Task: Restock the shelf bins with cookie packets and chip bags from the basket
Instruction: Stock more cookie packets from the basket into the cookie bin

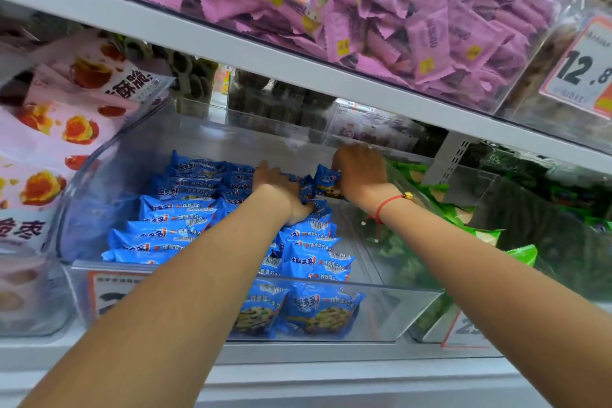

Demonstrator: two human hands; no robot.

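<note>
Dozens of blue cookie packets (185, 228) fill the clear bin (410, 305) at centre frame, stacked in rows. My right hand (361, 172) curls round one blue packet (328, 179) near the bin's back, just right of centre, holding it upright above the pile. My left hand (281, 189) lies flat on the packets beside it, fingers straight, pressing them down and gripping nothing. A red string bracelet (389, 204) circles my right wrist. Green packets (486, 235) sit in the bin at right, pink bags (49, 129) at left, purple packets (414, 10) on the shelf above.
</note>
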